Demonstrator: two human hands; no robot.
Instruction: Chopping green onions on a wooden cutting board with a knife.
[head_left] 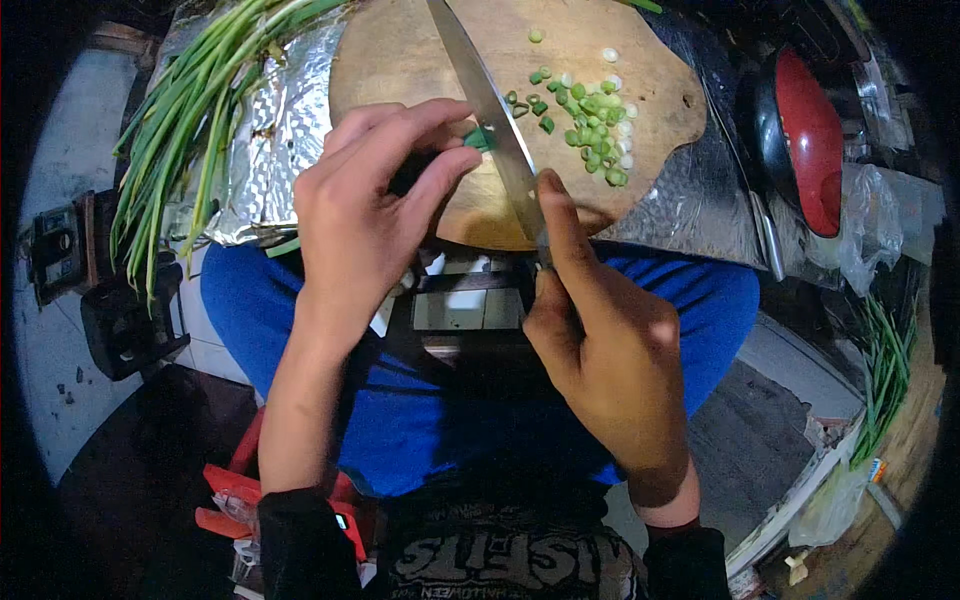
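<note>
My right hand [607, 335] is closed round the handle of a long kitchen knife [482, 82], its index finger laid along the blade's base. The blade slants across a wooden cutting board [400, 55]. Left of the blade, my left hand [375, 190] pinches a short green piece of spring onion [479, 139] between thumb and fingertips. Its cut end faces the knife, almost at the blade. To the right of the knife lies a loose heap of chopped spring onion [597, 125], with pale and darker green rings.
Whole spring onions [205, 95] hang over foil [285, 130] at the left. A red and black pan [808, 145] stands at the right, with a clear plastic bag [872, 225] beside it. More spring onions [885, 370] lie at the far right. A red plastic object [235, 480] is at lower left.
</note>
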